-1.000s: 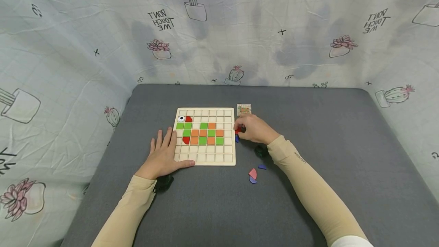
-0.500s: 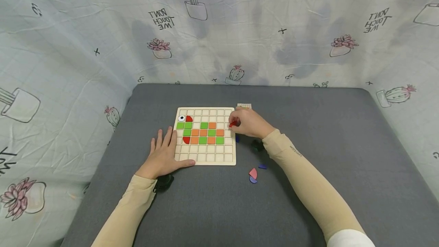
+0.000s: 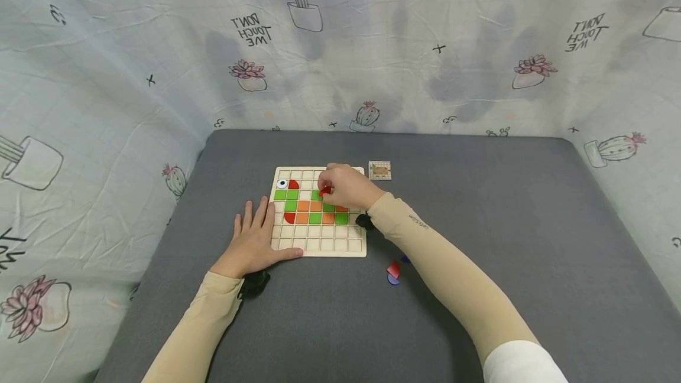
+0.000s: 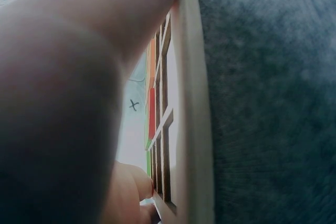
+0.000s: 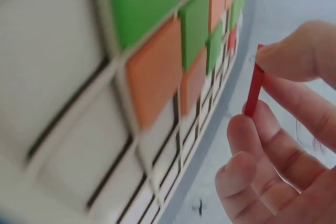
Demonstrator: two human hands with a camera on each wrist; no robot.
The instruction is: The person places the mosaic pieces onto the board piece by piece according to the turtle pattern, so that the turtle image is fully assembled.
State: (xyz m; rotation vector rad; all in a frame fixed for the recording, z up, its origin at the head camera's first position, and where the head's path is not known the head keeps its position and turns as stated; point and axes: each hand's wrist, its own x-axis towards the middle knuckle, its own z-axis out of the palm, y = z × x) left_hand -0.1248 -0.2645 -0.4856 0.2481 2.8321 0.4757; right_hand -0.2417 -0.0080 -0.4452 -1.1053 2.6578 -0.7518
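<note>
A pale wooden grid board [image 3: 319,245] lies on the table, with green squares [image 3: 279,194], orange squares [image 3: 302,206], red curved pieces [image 3: 289,217] and a round eye piece [image 3: 282,184] set in its cells. My left hand [image 3: 254,241] rests along the board's left edge, fingers spread, thumb at the near edge. Above the upper middle of the grid, my right hand [image 3: 348,187] pinches a thin red piece [image 5: 254,90] between thumb and fingers. The right wrist view shows that piece edge-on, apart from the board.
A small picture card [image 3: 380,171] lies beyond the board's upper right corner. Right of the board, near its lower corner, are a loose red piece [image 3: 393,269], a blue piece [image 3: 393,279] and another blue piece [image 3: 405,259] partly behind the right sleeve.
My right hand has lifted the red piece from beside the board's right edge and carried it left over the grid. The picture card shows fully again. My left hand has stayed put.
</note>
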